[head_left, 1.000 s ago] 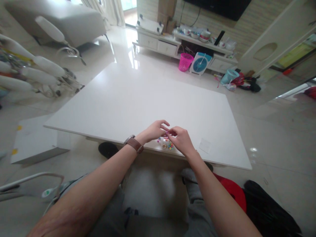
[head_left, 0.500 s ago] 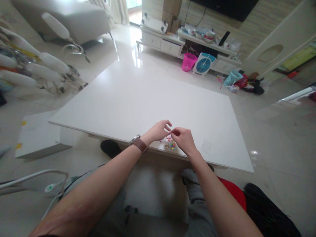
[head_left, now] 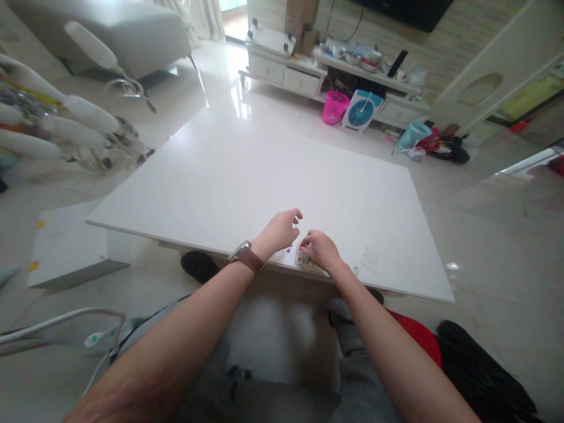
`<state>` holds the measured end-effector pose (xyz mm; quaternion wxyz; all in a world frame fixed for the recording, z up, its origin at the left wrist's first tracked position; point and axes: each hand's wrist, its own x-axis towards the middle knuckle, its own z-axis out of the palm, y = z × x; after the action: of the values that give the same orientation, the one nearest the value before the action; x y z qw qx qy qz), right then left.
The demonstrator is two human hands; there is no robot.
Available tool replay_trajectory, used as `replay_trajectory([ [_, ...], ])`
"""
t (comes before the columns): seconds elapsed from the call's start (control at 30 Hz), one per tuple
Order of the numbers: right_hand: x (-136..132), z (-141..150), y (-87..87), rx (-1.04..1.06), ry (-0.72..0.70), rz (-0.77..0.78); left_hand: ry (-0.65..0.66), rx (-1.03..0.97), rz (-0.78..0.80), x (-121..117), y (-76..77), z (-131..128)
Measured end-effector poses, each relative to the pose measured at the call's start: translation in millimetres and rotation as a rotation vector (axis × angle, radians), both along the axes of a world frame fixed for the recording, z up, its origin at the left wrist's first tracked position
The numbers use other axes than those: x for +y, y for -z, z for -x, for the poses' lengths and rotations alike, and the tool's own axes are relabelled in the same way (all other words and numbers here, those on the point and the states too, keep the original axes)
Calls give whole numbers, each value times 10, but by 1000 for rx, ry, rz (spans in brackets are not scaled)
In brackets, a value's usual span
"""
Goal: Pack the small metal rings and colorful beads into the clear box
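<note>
A small clear box [head_left: 300,259] with colourful bead-like bits sits at the near edge of the white table [head_left: 264,170]. My right hand [head_left: 322,250] is over it, thumb and fingertips pinched together and hiding part of the box. Whatever those fingertips hold is too small to make out. Just left of it, my left hand [head_left: 282,230] hovers with thumb and fingers apart and nothing visible between them. A tiny pink-purple piece [head_left: 289,249] lies on the tabletop beneath that hand, left of the box.
Right of my right wrist are a small round clear piece [head_left: 356,271] and a thin transparent square [head_left: 371,259]. Beyond the table stand a pink basket [head_left: 335,108], a blue-and-white fan [head_left: 362,110] and a TV cabinet [head_left: 304,82]. A white box [head_left: 70,244] rests on the floor at left.
My hands have moved apart. The right went down and slightly left to the clear box, while the left lifted a little away. The round clear piece now shows beside my right wrist.
</note>
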<state>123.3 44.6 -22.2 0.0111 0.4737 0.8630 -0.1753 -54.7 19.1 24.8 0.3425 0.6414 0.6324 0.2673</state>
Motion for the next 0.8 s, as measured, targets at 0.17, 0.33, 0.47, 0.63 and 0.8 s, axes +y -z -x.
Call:
replay_trajectory([
  [0.17,14,-12,9,-8,-33,3,-6,11,-7,-15,-13,10],
  [0.33,25,-35,-7,14,-74,18,-8,21,-20,-27,-36,9],
  [0.47,12,-40,-1,-14,-119,47,-8,27,-13,-29,-54,-3],
  [0.63,2,-50,-9,-53,-122,37,7,41,-18,-19,-36,-9],
  [0.8,-12,-47,-9,-58,-131,51,16,60,-18,-13,-15,2],
])
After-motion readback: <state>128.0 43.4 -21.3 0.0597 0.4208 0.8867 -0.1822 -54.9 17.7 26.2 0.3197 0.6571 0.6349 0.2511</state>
